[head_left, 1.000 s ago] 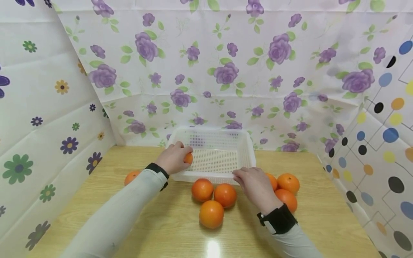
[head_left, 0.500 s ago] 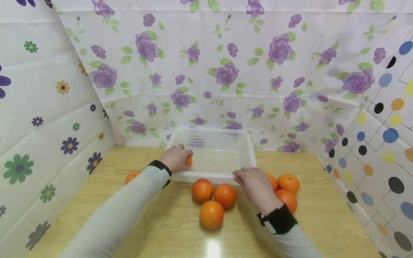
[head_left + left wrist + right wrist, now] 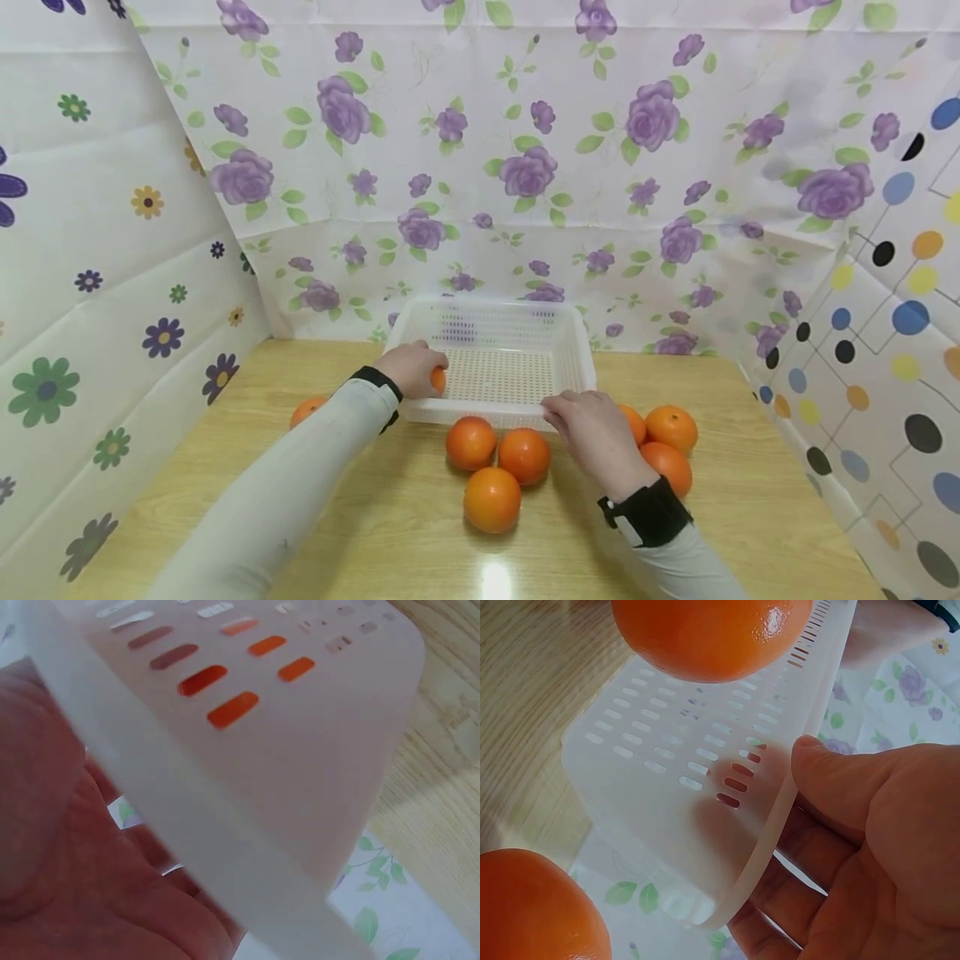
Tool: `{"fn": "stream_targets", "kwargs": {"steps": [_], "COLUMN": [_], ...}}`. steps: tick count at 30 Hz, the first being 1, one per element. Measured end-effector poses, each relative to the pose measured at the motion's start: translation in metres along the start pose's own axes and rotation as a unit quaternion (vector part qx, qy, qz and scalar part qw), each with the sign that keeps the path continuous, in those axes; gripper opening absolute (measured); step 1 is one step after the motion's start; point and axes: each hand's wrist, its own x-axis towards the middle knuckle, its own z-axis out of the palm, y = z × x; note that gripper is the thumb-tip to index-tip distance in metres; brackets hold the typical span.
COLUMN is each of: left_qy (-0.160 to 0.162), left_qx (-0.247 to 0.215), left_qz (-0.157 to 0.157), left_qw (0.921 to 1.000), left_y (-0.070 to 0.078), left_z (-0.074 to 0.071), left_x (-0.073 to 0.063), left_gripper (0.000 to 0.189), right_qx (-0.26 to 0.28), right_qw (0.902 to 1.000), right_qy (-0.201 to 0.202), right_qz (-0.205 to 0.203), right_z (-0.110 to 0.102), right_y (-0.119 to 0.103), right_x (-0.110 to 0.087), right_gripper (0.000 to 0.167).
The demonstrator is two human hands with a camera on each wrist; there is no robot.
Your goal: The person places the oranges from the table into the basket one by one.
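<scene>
A white plastic basket (image 3: 480, 411) with slotted walls stands at the back of the table. My left hand (image 3: 411, 368) reaches over its left rim and holds an orange (image 3: 438, 380) low inside, partly hidden by the fingers. Orange colour shows through the wall slots in the left wrist view, where the left palm (image 3: 82, 877) lies beyond the rim. My right hand (image 3: 600, 433) grips the front rim near the right corner. In the right wrist view its thumb (image 3: 817, 761) is outside the wall, and the fingers show as a shadow through it.
Three oranges (image 3: 492, 500) sit grouped in front of the basket. Several more (image 3: 671, 428) lie together right of my right hand, partly covered by it. Another orange (image 3: 307, 411) is behind my left forearm. Patterned cloth (image 3: 525, 167) hangs behind and at both sides of the wooden table (image 3: 390, 533).
My left hand has sunk a little lower into the basket with the orange. My right hand keeps its place on the rim, and the other oranges have not moved.
</scene>
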Motion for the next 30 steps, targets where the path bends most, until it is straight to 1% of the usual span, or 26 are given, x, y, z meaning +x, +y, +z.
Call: {"fn": "stream_targets", "kwargs": {"steps": [7, 14, 21, 24, 30], "left_qy": [-0.018, -0.029, -0.033, -0.034, -0.035], "left_qx": [0.010, 0.007, 0.008, 0.006, 0.007], "left_qz": [0.012, 0.005, 0.001, 0.001, 0.002], "left_qw": [0.9997, 0.9995, 0.9994, 0.9994, 0.9994], "left_y": [-0.003, -0.003, -0.004, -0.004, -0.002], "left_z": [0.004, 0.006, 0.009, 0.009, 0.006], "left_x": [0.008, 0.012, 0.017, 0.017, 0.011], "left_gripper": [0.035, 0.037, 0.036, 0.037, 0.039], "right_qx": [0.001, 0.000, -0.001, 0.000, 0.000], "right_qw": [1.0000, 1.0000, 1.0000, 1.0000, 0.9999], "right_qy": [-0.005, -0.003, -0.002, -0.003, -0.009], "right_qz": [0.005, 0.003, 0.003, 0.005, 0.008], "right_z": [0.001, 0.002, 0.001, 0.001, -0.001], "right_y": [0.001, 0.001, 0.001, 0.001, -0.001], "right_x": [0.000, 0.000, 0.000, 0.000, 0.000], "right_gripper": [0.016, 0.016, 0.017, 0.017, 0.018]}}
